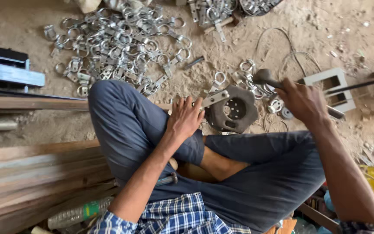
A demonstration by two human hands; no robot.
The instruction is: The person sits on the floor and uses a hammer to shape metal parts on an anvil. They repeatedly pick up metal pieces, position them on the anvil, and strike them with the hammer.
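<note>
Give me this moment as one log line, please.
left hand: holds metal strip on round iron block | right hand: grips raised hammer | heap of ring clamps on sandy floor

Bare sandy floor (22,30) lay open at the far left and far right. A dense heap of metal ring clamps (117,47) blocked the far middle, while stacked wooden planks (35,173) and steel bars (9,76) closed the left side.

Hammer head (262,76) is blurring; right hand (303,100) is hiding its handle; left hand (186,117) is covering the metal strip (215,98) end.
</note>
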